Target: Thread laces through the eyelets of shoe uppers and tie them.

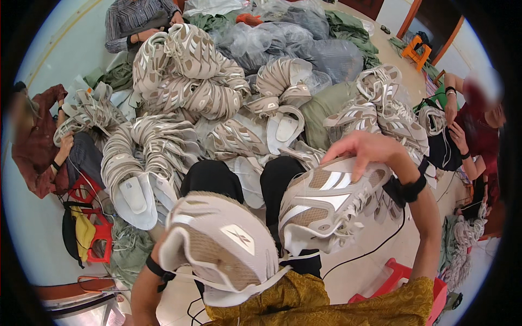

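Close to me on the left is a beige shoe upper (pixel 217 239) with brown mesh and a pale side patch, tilted on its side with its white lining edge toward me. My left hand (pixel 156 254) is behind it, holding it up; its fingers are hidden. To the right, my right hand (pixel 367 152) grips a second shoe upper (pixel 321 204) from above, thumb and fingers curled over it. This one has white stripes and loose laces (pixel 350 214), and layered edges suggest others nested beneath. Both are over my black-trousered knees (pixel 212 176).
Nested stacks of shoe uppers (pixel 198 81) lie piled ahead, with grey plastic bags (pixel 266 41) behind. Co-workers sit at the left (pixel 49 136), far left (pixel 136 24) and right (pixel 473 125). Red stools (pixel 100 233) and a black cable (pixel 370 252) are near the floor.
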`<action>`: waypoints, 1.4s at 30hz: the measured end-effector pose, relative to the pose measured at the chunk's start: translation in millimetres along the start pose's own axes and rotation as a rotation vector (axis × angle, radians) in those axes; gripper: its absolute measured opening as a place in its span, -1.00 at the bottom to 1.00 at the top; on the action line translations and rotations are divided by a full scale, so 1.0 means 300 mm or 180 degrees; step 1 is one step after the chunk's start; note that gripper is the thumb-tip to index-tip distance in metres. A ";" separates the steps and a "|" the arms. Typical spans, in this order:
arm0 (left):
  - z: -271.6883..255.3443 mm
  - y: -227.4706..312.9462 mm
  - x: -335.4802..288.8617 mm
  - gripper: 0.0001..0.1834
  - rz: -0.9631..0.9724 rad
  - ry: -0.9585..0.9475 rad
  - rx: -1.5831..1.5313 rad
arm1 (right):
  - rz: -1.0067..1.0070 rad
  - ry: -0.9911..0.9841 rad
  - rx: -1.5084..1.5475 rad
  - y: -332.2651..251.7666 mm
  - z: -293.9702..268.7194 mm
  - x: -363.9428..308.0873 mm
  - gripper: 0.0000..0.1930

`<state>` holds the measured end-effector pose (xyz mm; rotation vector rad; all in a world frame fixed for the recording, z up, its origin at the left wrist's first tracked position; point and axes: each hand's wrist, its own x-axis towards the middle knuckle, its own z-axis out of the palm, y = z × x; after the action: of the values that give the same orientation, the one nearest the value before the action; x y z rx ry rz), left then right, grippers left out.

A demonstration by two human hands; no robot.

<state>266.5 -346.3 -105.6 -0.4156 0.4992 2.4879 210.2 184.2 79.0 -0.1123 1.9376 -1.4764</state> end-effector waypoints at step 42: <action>0.659 -0.489 0.335 -0.56 0.2617 -0.2152 0.6480 | -0.1470 0.0980 -0.0586 0.242 0.282 0.386 -0.77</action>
<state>235.5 -100.7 -8.4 1.5009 2.5398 1.1508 193.8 87.6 -48.4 -0.4666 2.4131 -1.6762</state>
